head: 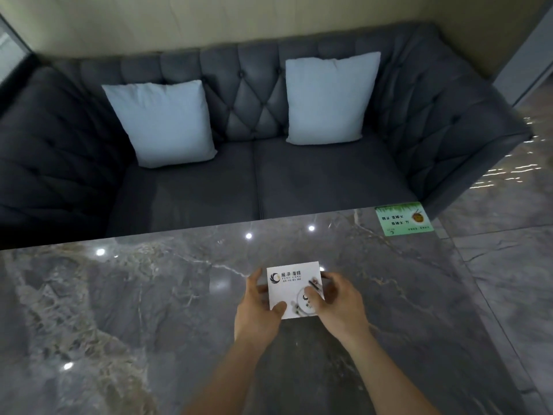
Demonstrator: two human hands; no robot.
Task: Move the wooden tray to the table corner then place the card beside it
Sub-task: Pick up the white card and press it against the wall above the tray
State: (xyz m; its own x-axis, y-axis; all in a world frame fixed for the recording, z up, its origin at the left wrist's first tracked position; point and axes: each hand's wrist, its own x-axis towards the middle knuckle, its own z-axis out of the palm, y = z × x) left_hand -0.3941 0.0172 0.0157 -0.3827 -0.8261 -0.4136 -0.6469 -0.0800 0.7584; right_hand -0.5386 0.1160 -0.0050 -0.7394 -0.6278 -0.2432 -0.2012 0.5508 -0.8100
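A white square card (288,287) with a dark logo and printed text sits low over the grey marble table (149,310), near its middle. My left hand (258,310) grips the card's left edge, thumb on top. Its right edge is pinched by my right hand (336,301), whose fingers cover the lower right print. Whether the card touches the table I cannot tell. No wooden tray is in view.
A green printed sticker (402,218) lies at the table's far right corner. Beyond the far edge stands a dark grey tufted sofa (239,175) with two pale cushions (163,121) (329,97). Glossy tiled floor (508,265) runs along the right.
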